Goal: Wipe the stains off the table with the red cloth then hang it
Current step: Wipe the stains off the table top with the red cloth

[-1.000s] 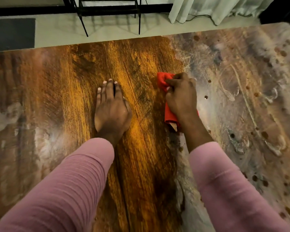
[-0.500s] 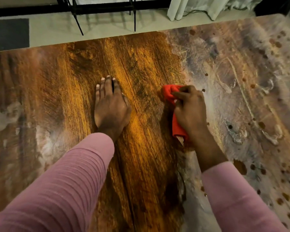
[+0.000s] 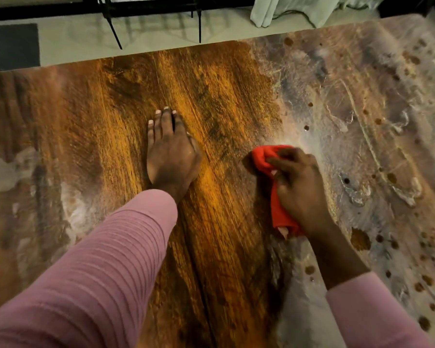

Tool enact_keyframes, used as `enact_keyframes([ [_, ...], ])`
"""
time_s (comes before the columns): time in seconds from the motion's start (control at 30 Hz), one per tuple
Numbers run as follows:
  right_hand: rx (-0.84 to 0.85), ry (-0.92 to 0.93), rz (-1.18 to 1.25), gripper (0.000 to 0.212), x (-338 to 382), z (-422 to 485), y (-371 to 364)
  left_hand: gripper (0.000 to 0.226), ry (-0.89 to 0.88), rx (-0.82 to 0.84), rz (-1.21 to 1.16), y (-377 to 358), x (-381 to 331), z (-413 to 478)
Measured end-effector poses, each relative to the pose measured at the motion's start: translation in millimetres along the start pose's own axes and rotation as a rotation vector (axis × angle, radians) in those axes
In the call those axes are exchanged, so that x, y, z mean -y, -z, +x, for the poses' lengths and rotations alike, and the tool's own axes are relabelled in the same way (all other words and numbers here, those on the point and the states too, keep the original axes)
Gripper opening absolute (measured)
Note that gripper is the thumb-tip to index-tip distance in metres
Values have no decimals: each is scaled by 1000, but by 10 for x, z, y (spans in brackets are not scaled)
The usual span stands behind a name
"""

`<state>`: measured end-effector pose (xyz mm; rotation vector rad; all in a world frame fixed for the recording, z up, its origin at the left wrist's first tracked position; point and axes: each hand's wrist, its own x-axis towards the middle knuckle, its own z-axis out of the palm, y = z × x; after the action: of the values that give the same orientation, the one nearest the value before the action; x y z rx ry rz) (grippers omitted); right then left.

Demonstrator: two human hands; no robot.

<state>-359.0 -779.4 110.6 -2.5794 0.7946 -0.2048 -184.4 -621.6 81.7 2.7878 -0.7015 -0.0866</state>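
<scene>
Stained table (image 3: 362, 101): right hand (image 3: 299, 189) presses red cloth (image 3: 276, 209) down.

Pale floor (image 3: 73, 43), black rack legs (image 3: 113, 28), a dark mat (image 3: 10, 46), perhaps white curtains (image 3: 286, 8).

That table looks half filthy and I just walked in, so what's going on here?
A person in pink sleeves is wiping the table. The right hand grips a bunched red cloth pressed to the wood, right at the line between the clean orange-brown middle and the grey, smeared, spotted stains on the right. The left hand lies flat on the cleaned part. More pale stains remain at the far left. The cloth is not yet hung.
</scene>
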Motion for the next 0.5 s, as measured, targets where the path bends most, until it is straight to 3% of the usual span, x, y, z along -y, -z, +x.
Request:
enact_keyframes([
  [0.1,-44,-55,5,38,144,242,-88,60,0,-11,5,-6,-14,-7],
  [0.37,98,245,-10,39,336,-493,-190,60,-5,-19,-16,-10,-16,-18],
  [0.5,29,121,-24,40,29,-515,-23,59,-4,-28,-28,-14,-7,-25],
])
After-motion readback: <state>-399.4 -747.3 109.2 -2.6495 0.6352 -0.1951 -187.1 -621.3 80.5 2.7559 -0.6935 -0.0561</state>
